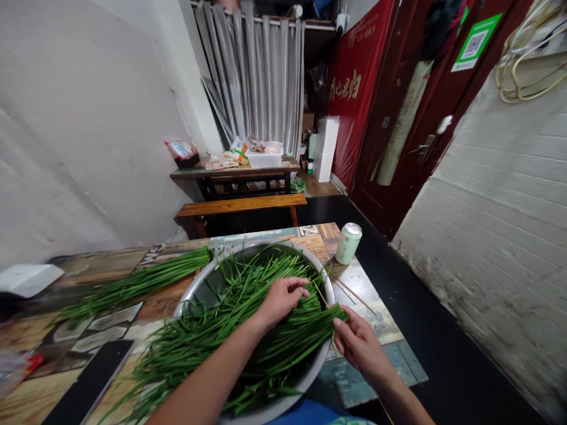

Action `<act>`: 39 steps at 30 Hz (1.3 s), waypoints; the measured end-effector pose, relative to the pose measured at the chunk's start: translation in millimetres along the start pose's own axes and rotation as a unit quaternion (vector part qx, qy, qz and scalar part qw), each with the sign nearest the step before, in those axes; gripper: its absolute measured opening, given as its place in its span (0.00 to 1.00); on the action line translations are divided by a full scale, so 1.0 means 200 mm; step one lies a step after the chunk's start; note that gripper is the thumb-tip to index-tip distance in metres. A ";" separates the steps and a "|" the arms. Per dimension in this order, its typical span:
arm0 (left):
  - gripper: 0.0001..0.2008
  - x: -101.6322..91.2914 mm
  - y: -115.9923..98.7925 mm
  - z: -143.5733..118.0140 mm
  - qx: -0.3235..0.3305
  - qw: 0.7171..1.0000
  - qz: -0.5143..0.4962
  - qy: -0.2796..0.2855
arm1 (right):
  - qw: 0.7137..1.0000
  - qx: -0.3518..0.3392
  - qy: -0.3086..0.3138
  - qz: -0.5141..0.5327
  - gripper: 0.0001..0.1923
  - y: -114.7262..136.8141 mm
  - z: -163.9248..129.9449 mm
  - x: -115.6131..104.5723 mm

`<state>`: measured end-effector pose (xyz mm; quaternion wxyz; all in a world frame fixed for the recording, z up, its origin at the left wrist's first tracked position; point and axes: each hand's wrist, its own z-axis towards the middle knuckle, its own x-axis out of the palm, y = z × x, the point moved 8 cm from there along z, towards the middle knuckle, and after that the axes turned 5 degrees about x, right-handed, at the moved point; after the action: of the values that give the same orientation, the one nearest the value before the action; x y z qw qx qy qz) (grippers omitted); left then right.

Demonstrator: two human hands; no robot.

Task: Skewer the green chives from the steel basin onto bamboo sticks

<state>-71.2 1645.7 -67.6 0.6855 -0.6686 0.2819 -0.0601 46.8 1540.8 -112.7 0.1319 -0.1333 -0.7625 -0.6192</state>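
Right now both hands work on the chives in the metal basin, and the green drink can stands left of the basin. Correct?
Not quite. In the head view the can stands right of the basin, near the table's edge. Both hands, left and right, do handle the chives.

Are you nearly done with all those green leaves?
Not yet. One bundle of chives already lies on the table. The left hand and right hand are gathering a bunch over the metal basin, which holds many loose chives.
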 end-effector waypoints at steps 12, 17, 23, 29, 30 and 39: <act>0.14 -0.03 -0.03 -0.01 0.045 0.997 -0.012 -0.060 | 1.000 0.003 0.021 -0.006 0.18 -0.02 0.00 0.00; 0.15 -0.03 -0.02 0.00 0.039 0.997 -0.012 -0.072 | 1.000 -0.012 0.005 0.007 0.17 -0.01 0.00 0.00; 0.15 -0.03 -0.01 0.00 0.044 0.997 -0.015 -0.069 | 1.000 -0.013 0.000 0.007 0.17 0.01 -0.01 0.01; 0.15 -0.03 -0.03 -0.01 0.064 0.996 -0.004 -0.062 | 1.000 0.000 0.000 0.005 0.19 0.02 -0.02 0.02; 0.15 -0.03 -0.03 -0.01 0.065 0.996 0.000 -0.062 | 1.000 -0.009 0.001 0.012 0.18 0.02 -0.01 0.02; 0.15 0.04 -0.06 -0.04 0.081 0.996 0.036 0.019 | 1.000 -0.003 0.004 0.013 0.19 -0.01 -0.01 0.00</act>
<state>-63.9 1634.0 -59.1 0.7332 -0.5996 0.3128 -0.0710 46.6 1537.9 -114.4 0.1422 -0.1411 -0.7587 -0.6199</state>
